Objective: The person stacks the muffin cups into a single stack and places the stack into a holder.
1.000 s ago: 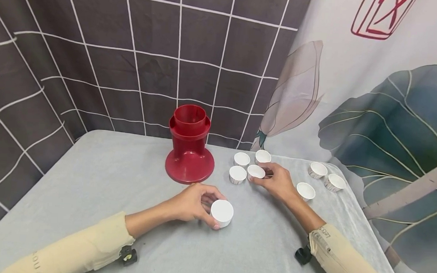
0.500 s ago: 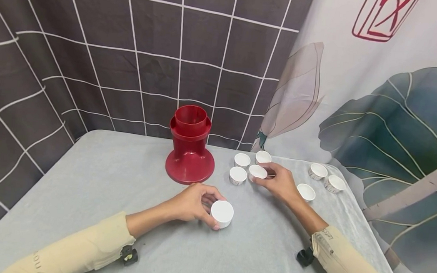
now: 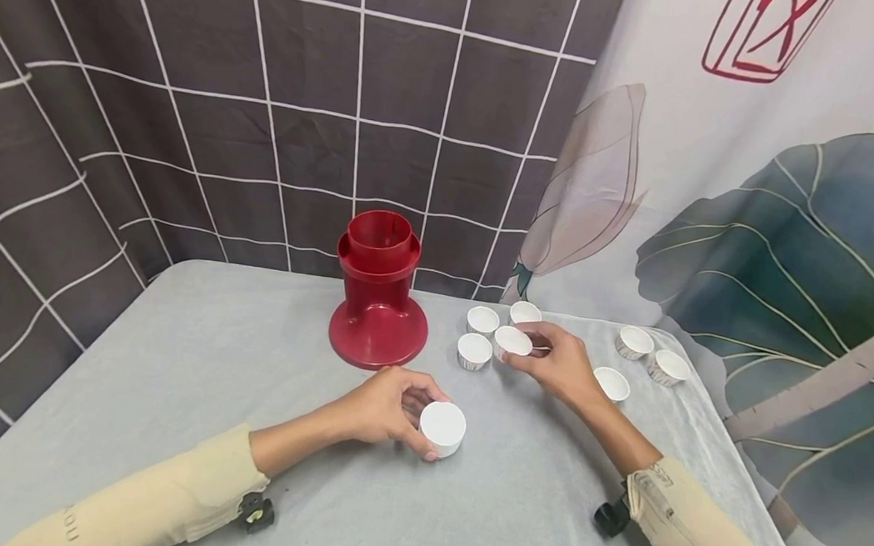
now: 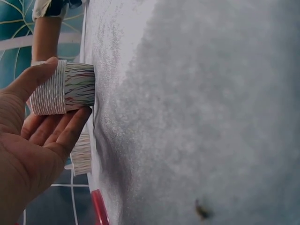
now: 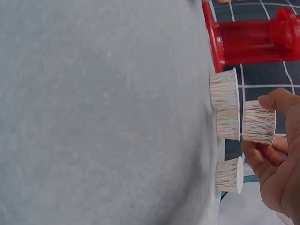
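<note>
My left hand [image 3: 396, 410] grips a stack of white paper baking cups [image 3: 442, 428], thumb on the near side and fingers behind. In the left wrist view the nested rims of the stack [image 4: 51, 89] form ridges, and streaked coloured lines mark the lowest cup, its base at the cloth. My right hand [image 3: 552, 357] pinches a single baking cup [image 5: 258, 123] between thumb and fingers. In the right wrist view that cup is raised off the cloth, above the rims of its neighbours. Close around it stand three more baking cups, including a front one [image 3: 474, 350].
Behind the left hand stands a red plastic holder [image 3: 378, 328] with a wide round base and an open cylinder on top. To the right of my right hand are three more baking cups, one of them [image 3: 635, 342] near the back edge. A grey cloth [image 3: 199, 359] covers the table.
The right hand and its cup have shifted only slightly, with the cup a little higher now. The left hand and its stack stay in place.
</note>
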Tool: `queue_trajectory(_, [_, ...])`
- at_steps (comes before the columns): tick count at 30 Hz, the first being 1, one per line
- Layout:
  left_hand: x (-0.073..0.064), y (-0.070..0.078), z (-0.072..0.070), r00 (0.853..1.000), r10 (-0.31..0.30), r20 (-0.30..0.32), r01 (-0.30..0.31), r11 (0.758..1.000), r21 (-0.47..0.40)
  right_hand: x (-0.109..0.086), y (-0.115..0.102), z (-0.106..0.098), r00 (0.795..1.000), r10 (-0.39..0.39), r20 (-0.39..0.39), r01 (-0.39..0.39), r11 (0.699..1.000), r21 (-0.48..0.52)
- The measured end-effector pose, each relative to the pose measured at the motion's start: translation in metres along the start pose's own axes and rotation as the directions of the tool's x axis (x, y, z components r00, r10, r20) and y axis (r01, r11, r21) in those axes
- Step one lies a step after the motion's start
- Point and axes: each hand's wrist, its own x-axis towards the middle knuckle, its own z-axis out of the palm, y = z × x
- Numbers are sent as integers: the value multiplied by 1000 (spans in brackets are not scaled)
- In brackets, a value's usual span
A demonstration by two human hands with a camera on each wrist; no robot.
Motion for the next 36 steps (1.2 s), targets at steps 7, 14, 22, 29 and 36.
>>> queue_trajectory(7, [0,-1,-2,1000,5,-3,-5,1000,29,-7,-10,1,1000,-10,16,10,999,37])
queue_trajectory(14, [2,-3,-4,1000,19,14,-20,999,47,-14,-16,3,1000,-24,13,23,998,60])
queue_trajectory(22, [4,-5,-3,999,11,37,-12,1000,12,-22,-26,7,997,-80,19,77,990,119])
queue_trajectory(29, [5,-4,-3,999,16,49,-17,1000,20,-27,-34,11,991,-132,3,131,981,141])
queue_trajectory(36, [7,-5,-5,997,41,71,-43,999,32,-29,-38,11,987,-161,2,159,979,129])
